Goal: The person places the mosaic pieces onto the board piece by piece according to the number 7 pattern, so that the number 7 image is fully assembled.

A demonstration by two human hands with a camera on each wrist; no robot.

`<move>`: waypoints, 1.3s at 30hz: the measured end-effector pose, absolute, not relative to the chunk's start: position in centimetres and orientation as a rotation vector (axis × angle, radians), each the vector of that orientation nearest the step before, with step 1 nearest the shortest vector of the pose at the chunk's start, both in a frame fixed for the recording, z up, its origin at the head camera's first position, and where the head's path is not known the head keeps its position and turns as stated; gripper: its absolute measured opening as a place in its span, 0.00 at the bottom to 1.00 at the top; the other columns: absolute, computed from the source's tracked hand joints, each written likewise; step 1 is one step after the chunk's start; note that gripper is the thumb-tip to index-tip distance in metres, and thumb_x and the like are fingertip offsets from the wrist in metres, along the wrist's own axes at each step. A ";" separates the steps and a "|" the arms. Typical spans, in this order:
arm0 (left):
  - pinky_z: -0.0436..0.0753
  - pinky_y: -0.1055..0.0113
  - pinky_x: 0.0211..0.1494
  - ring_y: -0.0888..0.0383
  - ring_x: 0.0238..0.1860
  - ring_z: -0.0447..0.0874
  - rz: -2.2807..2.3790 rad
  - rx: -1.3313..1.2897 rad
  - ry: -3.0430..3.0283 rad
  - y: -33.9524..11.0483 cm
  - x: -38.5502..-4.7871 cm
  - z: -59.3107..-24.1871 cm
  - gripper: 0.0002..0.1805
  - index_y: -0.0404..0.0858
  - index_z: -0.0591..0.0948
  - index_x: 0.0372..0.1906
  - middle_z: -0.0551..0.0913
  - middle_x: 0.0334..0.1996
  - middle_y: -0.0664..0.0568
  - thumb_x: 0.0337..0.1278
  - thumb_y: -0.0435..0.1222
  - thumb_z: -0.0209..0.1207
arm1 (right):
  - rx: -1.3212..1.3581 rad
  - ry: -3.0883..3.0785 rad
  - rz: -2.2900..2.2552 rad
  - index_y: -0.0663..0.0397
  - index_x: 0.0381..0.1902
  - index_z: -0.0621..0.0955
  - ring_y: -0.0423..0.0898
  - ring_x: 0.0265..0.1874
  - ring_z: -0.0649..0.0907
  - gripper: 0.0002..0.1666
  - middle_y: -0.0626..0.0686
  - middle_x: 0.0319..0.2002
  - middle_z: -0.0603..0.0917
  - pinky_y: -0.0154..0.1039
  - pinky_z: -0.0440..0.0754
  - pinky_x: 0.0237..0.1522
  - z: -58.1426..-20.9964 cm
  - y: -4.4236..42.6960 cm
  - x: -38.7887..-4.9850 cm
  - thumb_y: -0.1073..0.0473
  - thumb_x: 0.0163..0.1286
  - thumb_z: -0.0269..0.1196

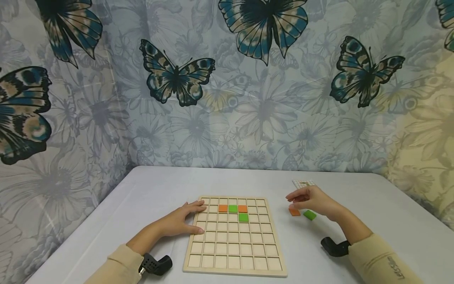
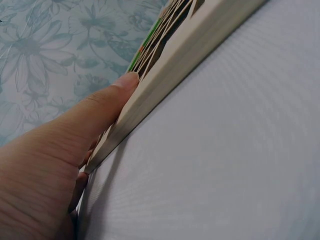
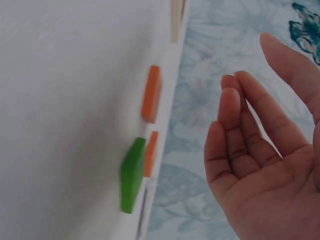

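A wooden grid board (image 1: 228,237) lies flat on the table. In its upper rows sit orange squares (image 1: 222,208) and green squares (image 1: 243,217). My left hand (image 1: 182,221) rests along the board's upper left edge, fingers spread and thumb on the rim, as the left wrist view also shows. Right of the board, my right hand (image 1: 313,200) hovers with loosely bent fingers and nothing between them. Beneath it lie an orange tile (image 1: 294,212) and a green tile (image 1: 309,215). The right wrist view reveals a second orange tile (image 3: 151,154), which the hand hides in the head view.
A small card with a printed grid (image 1: 303,184) lies behind my right hand, partly covered by it. The white tabletop (image 1: 170,183) ends at a wall cloth with butterflies (image 1: 177,75). A black device (image 1: 335,247) sits at my right wrist, another (image 1: 156,265) at the left.
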State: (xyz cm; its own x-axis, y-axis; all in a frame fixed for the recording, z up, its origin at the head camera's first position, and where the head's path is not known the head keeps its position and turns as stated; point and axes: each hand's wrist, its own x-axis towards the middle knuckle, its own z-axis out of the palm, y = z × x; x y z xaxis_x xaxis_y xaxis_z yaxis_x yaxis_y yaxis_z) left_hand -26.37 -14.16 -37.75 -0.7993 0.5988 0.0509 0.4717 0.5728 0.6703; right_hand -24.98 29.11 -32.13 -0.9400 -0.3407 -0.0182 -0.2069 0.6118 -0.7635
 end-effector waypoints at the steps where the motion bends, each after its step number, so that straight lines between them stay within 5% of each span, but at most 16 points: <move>1: 0.38 0.43 0.75 0.43 0.74 0.42 1.035 0.903 2.622 -14.2 -26.4 -37.7 0.42 0.40 0.69 0.65 0.56 0.72 0.46 0.44 0.52 0.67 | -0.444 2.673 -1.235 0.66 0.52 0.78 0.39 0.41 0.82 0.26 0.62 0.48 0.82 0.32 0.83 0.41 -32.3 29.2 -25.1 0.54 0.60 0.65; 15: 0.38 0.42 0.75 0.41 0.74 0.41 1.047 0.902 2.616 -14.3 -26.4 -37.8 0.41 0.40 0.69 0.65 0.56 0.72 0.46 0.44 0.52 0.67 | -0.373 2.764 -1.174 0.64 0.49 0.80 0.37 0.38 0.80 0.23 0.60 0.48 0.83 0.29 0.81 0.37 -34.0 30.2 -25.6 0.56 0.59 0.66; 27: 0.38 0.43 0.75 0.43 0.74 0.43 1.042 0.927 2.619 -14.3 -26.7 -38.0 0.41 0.40 0.69 0.65 0.57 0.72 0.46 0.45 0.52 0.67 | -0.402 2.851 -1.113 0.64 0.45 0.82 0.44 0.41 0.80 0.23 0.63 0.49 0.82 0.28 0.79 0.35 -35.0 30.8 -26.0 0.56 0.53 0.71; 39: 0.38 0.43 0.76 0.43 0.74 0.44 1.043 0.933 2.618 -14.3 -26.5 -37.9 0.41 0.39 0.69 0.65 0.57 0.72 0.45 0.45 0.52 0.67 | -0.535 2.851 -1.065 0.59 0.40 0.84 0.49 0.45 0.79 0.16 0.56 0.43 0.84 0.27 0.79 0.36 -35.4 31.3 -26.0 0.57 0.54 0.70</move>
State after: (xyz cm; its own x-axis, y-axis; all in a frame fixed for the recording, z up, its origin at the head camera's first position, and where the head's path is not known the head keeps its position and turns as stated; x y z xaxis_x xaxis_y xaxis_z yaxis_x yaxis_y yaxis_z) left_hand -26.54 -14.26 -37.86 -0.7892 0.6104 0.0675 0.4896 0.5591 0.6691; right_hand -26.00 31.34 -35.42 -0.9387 -0.3371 0.0721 -0.3019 0.7027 -0.6443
